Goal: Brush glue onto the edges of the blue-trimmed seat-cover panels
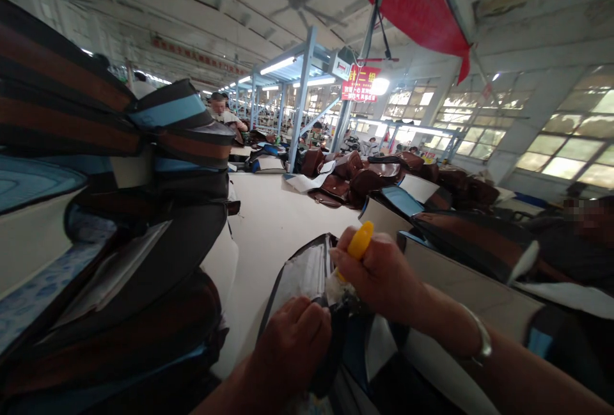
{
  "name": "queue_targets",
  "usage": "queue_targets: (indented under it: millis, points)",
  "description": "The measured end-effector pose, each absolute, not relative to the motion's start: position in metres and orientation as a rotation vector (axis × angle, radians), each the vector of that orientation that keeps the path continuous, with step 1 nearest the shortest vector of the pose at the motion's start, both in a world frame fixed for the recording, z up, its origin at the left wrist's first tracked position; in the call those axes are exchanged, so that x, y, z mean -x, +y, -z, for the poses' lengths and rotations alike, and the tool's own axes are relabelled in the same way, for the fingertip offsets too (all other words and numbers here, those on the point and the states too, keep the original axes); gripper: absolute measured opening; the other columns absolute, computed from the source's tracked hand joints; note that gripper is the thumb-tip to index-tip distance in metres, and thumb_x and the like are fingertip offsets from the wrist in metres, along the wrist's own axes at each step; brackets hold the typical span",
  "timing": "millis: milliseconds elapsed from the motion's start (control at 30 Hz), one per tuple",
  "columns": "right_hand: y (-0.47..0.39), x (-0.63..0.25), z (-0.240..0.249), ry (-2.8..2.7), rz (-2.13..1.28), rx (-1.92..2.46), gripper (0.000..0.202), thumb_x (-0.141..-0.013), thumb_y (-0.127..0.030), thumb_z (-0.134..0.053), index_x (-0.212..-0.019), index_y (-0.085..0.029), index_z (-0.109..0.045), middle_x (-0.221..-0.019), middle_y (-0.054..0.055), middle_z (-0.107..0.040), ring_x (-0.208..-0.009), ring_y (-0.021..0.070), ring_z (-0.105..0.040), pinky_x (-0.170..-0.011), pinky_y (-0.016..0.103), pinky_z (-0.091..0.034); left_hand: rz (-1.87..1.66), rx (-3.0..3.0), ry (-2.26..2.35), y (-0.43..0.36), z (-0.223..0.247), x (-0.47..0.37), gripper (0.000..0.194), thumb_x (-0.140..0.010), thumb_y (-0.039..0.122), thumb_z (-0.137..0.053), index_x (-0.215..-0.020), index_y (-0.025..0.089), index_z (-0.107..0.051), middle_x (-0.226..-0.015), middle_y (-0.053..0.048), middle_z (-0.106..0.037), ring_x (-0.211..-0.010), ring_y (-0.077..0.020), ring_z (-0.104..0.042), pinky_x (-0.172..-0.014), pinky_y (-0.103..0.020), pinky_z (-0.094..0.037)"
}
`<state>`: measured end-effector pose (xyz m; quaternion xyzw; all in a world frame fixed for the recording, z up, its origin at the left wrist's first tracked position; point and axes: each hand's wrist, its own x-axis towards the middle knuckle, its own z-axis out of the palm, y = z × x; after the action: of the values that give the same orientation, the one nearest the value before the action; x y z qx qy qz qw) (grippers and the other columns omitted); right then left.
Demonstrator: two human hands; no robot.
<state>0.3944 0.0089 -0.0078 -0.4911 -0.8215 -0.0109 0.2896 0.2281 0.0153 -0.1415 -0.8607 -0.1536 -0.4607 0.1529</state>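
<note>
A dark-edged bag piece [300, 272] with a pale grey inner face lies in front of me at the table's near side. My left hand [297, 335] is closed, its fingers curled over the piece's near edge. In a fist, my right hand [378, 271] grips a yellow-handled tool [361, 240] that slants down to the right edge of the piece. Below the handle is a whitish, matted clump [337, 288] against the dark edge; whether it belongs to the tool I cannot tell. My right wrist wears a silver bangle [481, 336].
Tall stacks of brown and black bag parts [110, 332] rise on the left. More bag panels [470, 274] lie close on the right. Glossy brown bags [352, 175] are heaped at the far end of the white tabletop [273, 210]. A person [225, 111] stands beyond.
</note>
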Motion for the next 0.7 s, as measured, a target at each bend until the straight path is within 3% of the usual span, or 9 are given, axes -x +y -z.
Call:
queue_targets:
  millis: [167, 267, 367, 433, 533, 700]
  points:
    - [0.017, -0.404, 0.01, -2.03, 0.075, 1.326, 0.022, -0.088, -0.028, -0.056, -0.068, -0.02, -0.051, -0.06, 0.0, -0.052, -0.058, 0.016, -0.05, -0.06, 0.031, -0.037, 1.463, 2.468, -0.464, 0.024, 0.137, -0.218, 0.016, -0.1, 0.009, -0.046, -0.096, 0.013, -0.061, -0.072, -0.004, -0.058, -0.062, -0.0154, -0.054, -0.056, -0.029, -0.048]
    - [0.016, -0.418, 0.015, -1.498, -0.421, 1.202, 0.023, -0.088, -0.037, -0.062, -0.074, -0.021, -0.053, -0.055, -0.005, -0.047, -0.049, 0.0129, -0.046, -0.052, 0.026, -0.038, 1.707, 2.478, -0.703, 0.035, 0.126, -0.203, 0.011, -0.098, 0.014, -0.054, -0.093, 0.017, -0.063, -0.076, -0.002, -0.059, -0.067, -0.0133, -0.058, -0.061, -0.025, -0.05]
    - [0.012, -0.425, 0.05, -0.98, -1.036, 0.951, 0.024, -0.082, -0.034, -0.068, -0.072, -0.022, -0.049, -0.048, -0.01, -0.036, -0.042, 0.0099, -0.038, -0.055, 0.027, -0.047, 1.856, 2.558, -0.982, 0.045, 0.12, -0.188, 0.01, -0.098, 0.022, -0.058, -0.09, 0.02, -0.064, -0.081, -0.001, -0.059, -0.072, -0.0134, -0.061, -0.065, -0.024, -0.052]
    - [0.01, -0.42, 0.086, -0.761, -1.306, 0.813, 0.022, -0.077, -0.029, -0.067, -0.071, -0.021, -0.048, -0.053, -0.01, -0.041, -0.043, 0.0081, -0.035, -0.065, 0.034, -0.055, 1.843, 2.599, -1.189, 0.049, 0.122, -0.182, 0.01, -0.096, 0.029, -0.06, -0.09, 0.021, -0.064, -0.084, -0.001, -0.061, -0.077, -0.0152, -0.063, -0.068, -0.026, -0.052]
    - [0.006, -0.395, 0.134, -0.629, -1.423, 0.687, 0.029, -0.072, -0.03, -0.069, -0.067, -0.022, -0.041, -0.056, -0.009, -0.04, -0.046, 0.0087, -0.034, -0.072, 0.04, -0.057, 1.741, 2.46, -1.498, 0.051, 0.132, -0.178, 0.016, -0.096, 0.037, -0.06, -0.091, 0.021, -0.059, -0.086, 0.0, -0.061, -0.076, -0.0171, -0.062, -0.067, -0.028, -0.051]
    - [-0.002, -0.349, 0.154, -0.6, -1.416, 0.552, 0.039, -0.075, -0.035, -0.066, -0.064, -0.023, -0.031, -0.055, -0.008, -0.03, -0.045, 0.0092, -0.027, -0.068, 0.035, -0.055, 1.399, 2.09, -1.282, 0.042, 0.14, -0.168, 0.019, -0.1, 0.032, -0.053, -0.089, 0.02, -0.062, -0.096, -0.007, -0.061, -0.087, -0.0238, -0.059, -0.079, -0.038, -0.045]
